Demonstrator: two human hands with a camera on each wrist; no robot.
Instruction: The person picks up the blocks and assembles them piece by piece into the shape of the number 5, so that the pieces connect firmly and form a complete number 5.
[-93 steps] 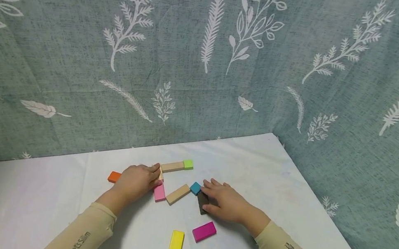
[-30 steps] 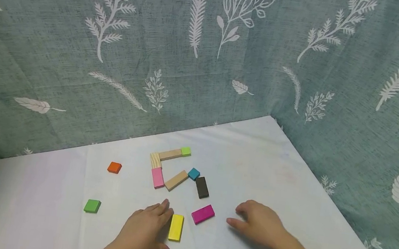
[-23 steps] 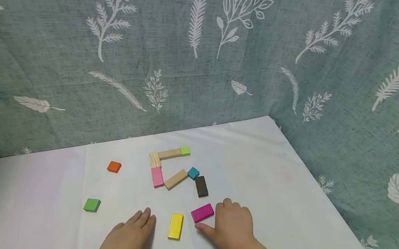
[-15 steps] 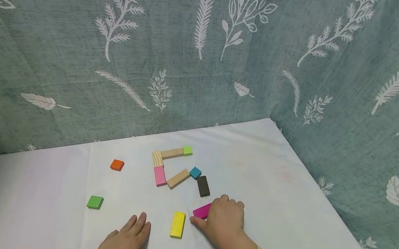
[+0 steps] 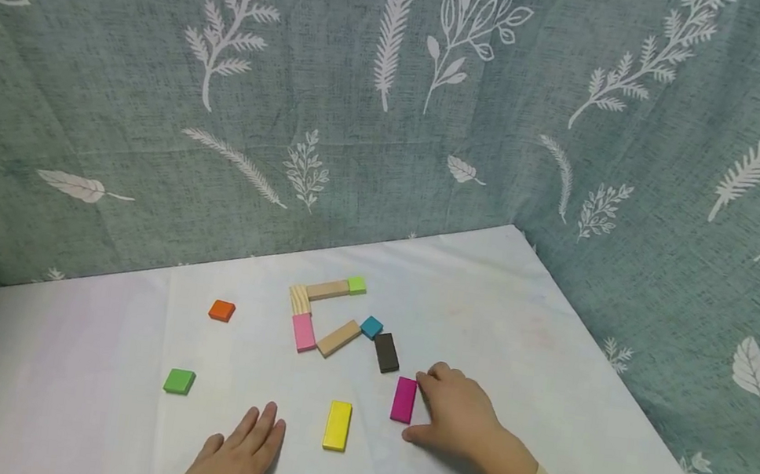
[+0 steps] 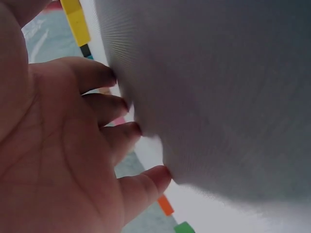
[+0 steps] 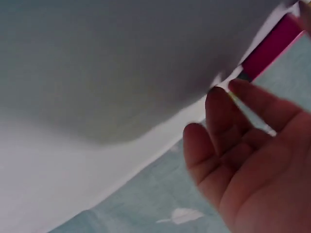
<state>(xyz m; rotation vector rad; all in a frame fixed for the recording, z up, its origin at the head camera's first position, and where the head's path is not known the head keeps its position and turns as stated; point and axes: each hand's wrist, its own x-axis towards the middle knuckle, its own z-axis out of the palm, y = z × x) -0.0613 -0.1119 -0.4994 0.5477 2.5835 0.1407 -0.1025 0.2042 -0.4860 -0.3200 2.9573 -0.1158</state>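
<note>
A magenta block [image 5: 403, 400] lies flat on the white table, its long side running away from me. Just right of it is my right hand [image 5: 457, 416], with index fingertip and thumb tip close to the block's far and near ends; whether they touch it I cannot tell. In the right wrist view the fingers are loosely bent and the magenta block [image 7: 272, 48] shows beyond the index finger. My left hand [image 5: 236, 452] rests on the table with fingers spread, holding nothing. Between the hands lies a yellow block [image 5: 338, 425].
Farther back, a bent line of blocks holds a lime cube [image 5: 356, 285], a wooden block [image 5: 328, 290], a striped piece [image 5: 299, 300], a pink block [image 5: 303, 332], another wooden block [image 5: 339, 339], a blue cube [image 5: 372, 327] and a black block [image 5: 387, 352]. Orange [image 5: 222, 311] and green [image 5: 179, 382] pieces lie left.
The right hand came left to the magenta block, turned it from slanting to nearly straight away from me, then eased back right. The left hand drew back from beside the yellow block.
</note>
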